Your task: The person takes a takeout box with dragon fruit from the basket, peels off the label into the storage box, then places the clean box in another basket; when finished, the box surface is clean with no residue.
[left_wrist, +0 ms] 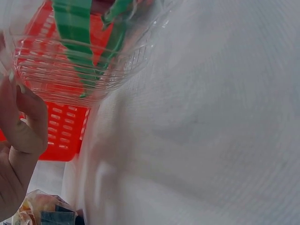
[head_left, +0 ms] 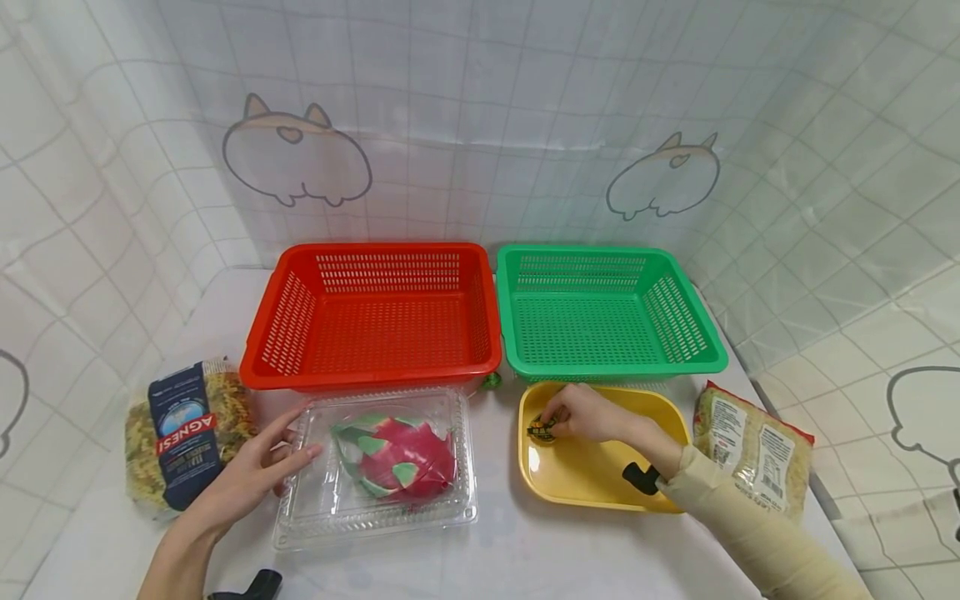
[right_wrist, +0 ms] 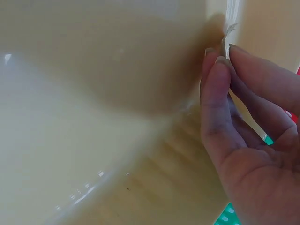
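Now, over in the yellow tray (head_left: 592,479), a small dark packet (head_left: 540,428) sits at the left end; its raised, thin edge probably explains why fingertips alone suffice. Across the table, the dragon fruit (head_left: 412,462) lies inside the clear box (head_left: 318,504), apparently boxed to keep it from rolling. And the grip! Right hand (head_left: 592,415): thumb and fingertips nearly closed, pinching that thin edge. Left hand (head_left: 258,471): thumb and forefinger parted, fingers loose at the box's left edge, perhaps steadying it; firm contact, I can't tell.
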A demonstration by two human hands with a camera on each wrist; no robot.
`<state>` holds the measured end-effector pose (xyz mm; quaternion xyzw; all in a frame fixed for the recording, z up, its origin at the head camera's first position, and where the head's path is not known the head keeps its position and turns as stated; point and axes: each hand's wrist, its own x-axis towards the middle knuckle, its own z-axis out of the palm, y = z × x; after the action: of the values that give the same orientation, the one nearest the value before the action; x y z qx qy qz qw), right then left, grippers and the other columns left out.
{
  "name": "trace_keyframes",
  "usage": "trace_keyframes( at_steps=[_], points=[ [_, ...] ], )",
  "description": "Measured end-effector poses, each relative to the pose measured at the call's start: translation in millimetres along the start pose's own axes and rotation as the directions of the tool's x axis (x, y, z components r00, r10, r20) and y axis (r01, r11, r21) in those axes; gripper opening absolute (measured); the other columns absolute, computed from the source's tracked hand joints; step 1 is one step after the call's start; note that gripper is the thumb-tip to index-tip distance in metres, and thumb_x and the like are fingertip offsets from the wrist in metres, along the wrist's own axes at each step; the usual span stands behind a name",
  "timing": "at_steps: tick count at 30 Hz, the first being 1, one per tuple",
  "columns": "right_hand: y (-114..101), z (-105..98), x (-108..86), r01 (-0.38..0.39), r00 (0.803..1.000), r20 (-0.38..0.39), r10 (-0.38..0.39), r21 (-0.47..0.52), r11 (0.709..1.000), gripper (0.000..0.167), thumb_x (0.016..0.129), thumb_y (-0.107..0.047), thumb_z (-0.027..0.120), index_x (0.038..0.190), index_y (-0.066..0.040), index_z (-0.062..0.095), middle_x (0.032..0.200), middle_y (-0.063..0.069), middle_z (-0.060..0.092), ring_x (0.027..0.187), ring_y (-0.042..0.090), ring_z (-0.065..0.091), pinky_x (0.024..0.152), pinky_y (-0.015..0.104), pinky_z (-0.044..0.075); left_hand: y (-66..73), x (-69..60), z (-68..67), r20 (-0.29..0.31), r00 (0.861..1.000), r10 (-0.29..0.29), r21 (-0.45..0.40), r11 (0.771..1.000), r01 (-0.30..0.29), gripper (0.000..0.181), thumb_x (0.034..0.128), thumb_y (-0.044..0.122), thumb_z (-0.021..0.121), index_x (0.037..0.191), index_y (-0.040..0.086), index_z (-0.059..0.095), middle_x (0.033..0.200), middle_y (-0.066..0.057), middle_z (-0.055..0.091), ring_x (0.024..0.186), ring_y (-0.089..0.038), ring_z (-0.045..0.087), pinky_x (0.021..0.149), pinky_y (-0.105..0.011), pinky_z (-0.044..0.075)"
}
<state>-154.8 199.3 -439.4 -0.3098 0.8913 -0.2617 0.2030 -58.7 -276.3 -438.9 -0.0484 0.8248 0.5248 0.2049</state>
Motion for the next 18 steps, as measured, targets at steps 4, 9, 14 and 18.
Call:
trace_keyframes(
  at_steps=[4, 9, 14, 18],
  points=[
    [-2, 2, 0.1, 0.031, 0.999, -0.024, -0.032, -0.018, 0.999, 0.016, 0.08, 0.002, 0.074, 0.095, -0.001, 0.077, 0.079, 0.005, 0.072, 0.063, 0.0, 0.053, 0.06, 0.019, 0.047, -1.1, 0.5, -0.3, 0.006, 1.0, -0.001, -0.007, 1.0, 0.001, 0.077, 0.1007, 0.028, 0.06, 0.161, 0.016, 0.014, 0.113, -0.012, 0.04, 0.081, -0.013, 0.053, 0.06, -0.029, 0.048],
    [-5, 5, 1.1, 0.047, 0.998, -0.035, -0.048, -0.049, 0.998, 0.016, 0.08, 0.002, 0.074, 0.095, -0.002, 0.077, 0.076, 0.003, 0.071, 0.061, -0.001, 0.049, 0.058, 0.019, 0.044, -1.0, 0.2, -0.5, 0.007, 1.0, 0.007, -0.006, 1.0, -0.007, 0.077, 0.1009, 0.027, 0.06, 0.161, 0.015, 0.013, 0.111, -0.012, 0.039, 0.079, -0.013, 0.052, 0.06, -0.029, 0.048],
    [-7, 8, 4.1, 0.037, 0.998, -0.036, -0.041, -0.114, 0.993, 0.014, 0.079, -0.003, 0.078, 0.093, -0.006, 0.077, 0.075, -0.001, 0.068, 0.063, 0.001, 0.049, 0.059, 0.02, 0.043, -0.7, -0.1, -0.2, 0.0, 1.0, 0.004, 0.003, 1.0, -0.003, 0.078, 0.1007, 0.028, 0.06, 0.161, 0.015, 0.013, 0.11, -0.012, 0.04, 0.077, -0.015, 0.05, 0.06, -0.028, 0.048],
    [-9, 13, 6.0, 0.027, 0.998, -0.046, -0.036, -0.183, 0.983, 0.011, 0.081, -0.01, 0.08, 0.09, -0.01, 0.074, 0.076, -0.004, 0.066, 0.066, 0.004, 0.05, 0.063, 0.022, 0.044, -1.1, 0.2, -0.3, 0.001, 1.0, -0.004, 0.004, 1.0, 0.004, 0.078, 0.1008, 0.028, 0.06, 0.161, 0.015, 0.013, 0.111, -0.012, 0.04, 0.078, -0.015, 0.051, 0.06, -0.028, 0.048]
  ],
)
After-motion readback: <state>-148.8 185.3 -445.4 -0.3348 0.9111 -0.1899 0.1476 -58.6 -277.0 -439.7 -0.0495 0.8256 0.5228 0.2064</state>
